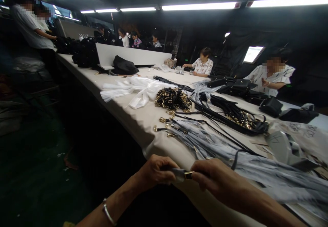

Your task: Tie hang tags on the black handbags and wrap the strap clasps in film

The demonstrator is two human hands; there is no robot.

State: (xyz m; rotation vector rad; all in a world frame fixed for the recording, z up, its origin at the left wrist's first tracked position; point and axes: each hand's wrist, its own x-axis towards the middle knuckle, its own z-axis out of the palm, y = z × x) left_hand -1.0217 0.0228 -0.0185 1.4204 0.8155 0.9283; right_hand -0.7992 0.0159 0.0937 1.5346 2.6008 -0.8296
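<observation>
My left hand [156,169] is closed around a strap in a clear plastic sleeve [179,174], just off the table's near edge. A gold metal fitting [189,175] shows at the sleeve's end, and the fingers of my right hand [214,173] pinch there. Most of the strap is hidden by my hands. Right beyond them, several black straps in plastic sleeves [202,136] lie with gold clasps at their far ends. Behind these sits a coiled bundle of black straps with gold clasps [173,99].
Loose white plastic sleeves [138,89] lie mid-table, left of the bundle. Another strap bundle [247,120] and a grey tape dispenser [282,148] are on the right. Black bags [271,106] stand farther off. Co-workers sit across the table [153,141]; others stand at far left.
</observation>
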